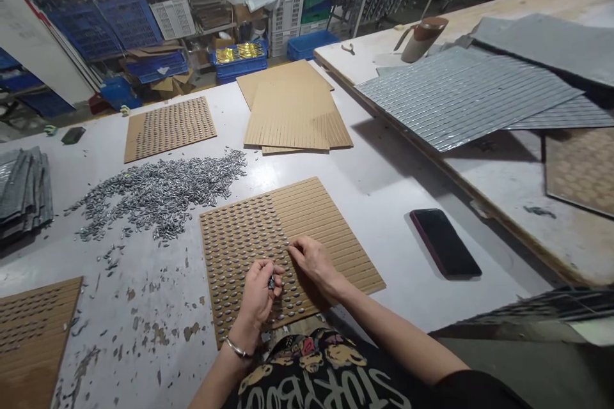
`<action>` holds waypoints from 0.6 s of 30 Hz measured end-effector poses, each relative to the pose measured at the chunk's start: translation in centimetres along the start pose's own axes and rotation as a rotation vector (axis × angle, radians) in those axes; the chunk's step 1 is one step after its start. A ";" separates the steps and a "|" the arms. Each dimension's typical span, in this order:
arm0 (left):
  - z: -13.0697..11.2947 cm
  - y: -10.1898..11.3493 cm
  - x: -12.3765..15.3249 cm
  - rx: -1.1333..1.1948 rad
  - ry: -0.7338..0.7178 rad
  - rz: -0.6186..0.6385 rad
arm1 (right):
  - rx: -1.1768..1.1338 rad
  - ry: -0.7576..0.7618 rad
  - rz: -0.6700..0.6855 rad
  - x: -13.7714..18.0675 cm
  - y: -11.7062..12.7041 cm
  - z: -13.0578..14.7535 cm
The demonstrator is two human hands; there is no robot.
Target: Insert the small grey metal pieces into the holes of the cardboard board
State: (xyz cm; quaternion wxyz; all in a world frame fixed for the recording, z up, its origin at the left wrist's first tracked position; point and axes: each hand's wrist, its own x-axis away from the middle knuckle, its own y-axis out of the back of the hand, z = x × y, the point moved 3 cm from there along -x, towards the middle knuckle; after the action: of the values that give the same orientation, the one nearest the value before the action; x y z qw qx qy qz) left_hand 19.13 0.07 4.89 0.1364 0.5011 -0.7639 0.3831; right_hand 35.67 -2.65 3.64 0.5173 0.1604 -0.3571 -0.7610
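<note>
A cardboard board (330, 223) with parallel slots lies before me. Rows of small grey spindle-shaped metal pieces (240, 230) fill its left part; the right part shows bare slots. My left hand (261, 284), a bracelet at its wrist, is curled above the filled rows, with several of these metal pieces (272, 282) showing between thumb and fingers. Close beside it, my right hand (311, 261) has its thumb and forefinger pinched at the edge of the filled rows. Whatever sits in that pinch is too small to make out. Beyond the board's far-left corner spreads a loose pile of metal pieces (167, 192).
Another filled board (175, 128) lies at the back left, a partly filled one (33, 332) at front left. Stacked cardboard sheets (292, 108) lie behind. A phone (444, 243) rests at right. The adjoining table holds silvery ridged sheets (465, 89) and a mug (422, 39).
</note>
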 end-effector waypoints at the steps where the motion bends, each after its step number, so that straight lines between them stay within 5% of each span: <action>1: 0.0 0.0 0.0 0.000 0.009 0.005 | 0.024 -0.015 0.004 -0.1 -0.2 0.0; 6: 0.4 -0.5 -0.1 -0.040 0.012 0.057 | 0.008 -0.117 -0.016 0.0 0.4 0.2; 13: 1.8 -1.5 0.9 -0.166 -0.023 0.178 | -0.195 0.380 0.094 5.0 2.4 3.4; 18: 2.9 -2.5 1.5 -0.102 0.050 0.208 | -0.084 0.371 0.155 6.4 2.7 2.9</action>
State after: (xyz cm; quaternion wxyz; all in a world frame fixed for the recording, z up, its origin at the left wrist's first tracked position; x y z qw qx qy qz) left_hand 21.13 -3.51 4.94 0.1400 0.4020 -0.8266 0.3682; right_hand 33.09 -7.91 8.33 0.6374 0.2482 -0.2346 -0.6907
